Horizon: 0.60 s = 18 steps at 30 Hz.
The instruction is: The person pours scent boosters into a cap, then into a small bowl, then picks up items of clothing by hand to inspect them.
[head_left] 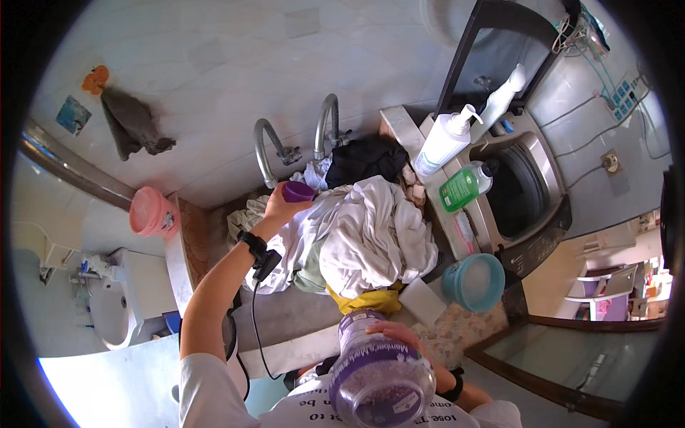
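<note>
My left hand (282,207) is closed around a small purple cap (298,191), shaped like a cup, over the left side of a laundry pile. White clothes (374,232) make up most of this heap, with a black garment (367,162) at the back and a yellow cloth (364,300) in front. Close to my chest, my right hand (399,332) grips a large clear plastic bottle (382,381) with a purple label. Small granules show through its wall. The bottle is tilted, its narrower end toward the laundry. The cap's contents cannot be made out.
Two curved metal taps (264,153) rise behind the laundry. On the right, a white pump bottle (442,143), a green bottle (464,187) and a brush (465,230) stand or lie beside an open washing machine (531,143). A teal bucket (474,282) is nearer; a pink bucket (153,212) sits left.
</note>
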{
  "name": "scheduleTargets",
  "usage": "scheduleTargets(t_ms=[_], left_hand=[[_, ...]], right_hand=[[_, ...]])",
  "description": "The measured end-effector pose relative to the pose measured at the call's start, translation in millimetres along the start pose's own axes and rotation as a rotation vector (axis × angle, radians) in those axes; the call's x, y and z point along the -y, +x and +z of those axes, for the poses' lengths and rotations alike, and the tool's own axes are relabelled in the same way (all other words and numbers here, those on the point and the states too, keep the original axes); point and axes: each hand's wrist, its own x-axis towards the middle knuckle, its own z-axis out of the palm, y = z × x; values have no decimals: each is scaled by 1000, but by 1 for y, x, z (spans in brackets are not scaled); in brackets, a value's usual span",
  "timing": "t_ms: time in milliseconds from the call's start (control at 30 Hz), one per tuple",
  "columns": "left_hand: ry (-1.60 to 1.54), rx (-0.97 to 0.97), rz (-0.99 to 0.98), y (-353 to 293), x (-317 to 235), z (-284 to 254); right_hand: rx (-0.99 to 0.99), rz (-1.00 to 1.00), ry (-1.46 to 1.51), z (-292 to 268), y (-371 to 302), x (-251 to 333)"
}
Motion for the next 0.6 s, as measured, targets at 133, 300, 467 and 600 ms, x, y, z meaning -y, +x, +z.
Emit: scheduleTargets(t_ms=[133,300,467,600], left_hand=[[-84,57,-132,18,-12,21],[10,-30,-161,17,-44,7],[-51,71,-125,25,-48,-20],[-123,199,-274,19,-68,-27]], right_hand=[[-25,-133,-111,2,-1,1],[-53,-55,-132,5,5,1],[-32,-43,-115,4,9,4],[-39,-42,-114,2,7,1]])
